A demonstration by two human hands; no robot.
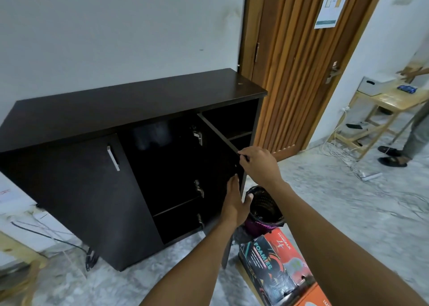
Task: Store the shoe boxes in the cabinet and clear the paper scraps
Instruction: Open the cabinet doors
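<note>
A dark brown cabinet [130, 110] stands against the white wall. Its middle door [218, 147] is swung open toward me, edge on, showing a dark inside with a shelf. My right hand [257, 164] pinches the top corner of that door. My left hand [236, 201] lies flat with fingers apart against the door's inner face, lower down. The left door [88, 189] with a silver handle is closed. Shoe boxes lie on the floor at the lower right: a black one [267, 268] and an orange one [287, 250]. I see no paper scraps.
A black mesh bin [262, 210] with a purple base stands just right of the open door. A wooden room door [299, 57] is behind. At the far right stand a person's legs [415, 131], a light wooden table [385, 101] and loose cables on the floor.
</note>
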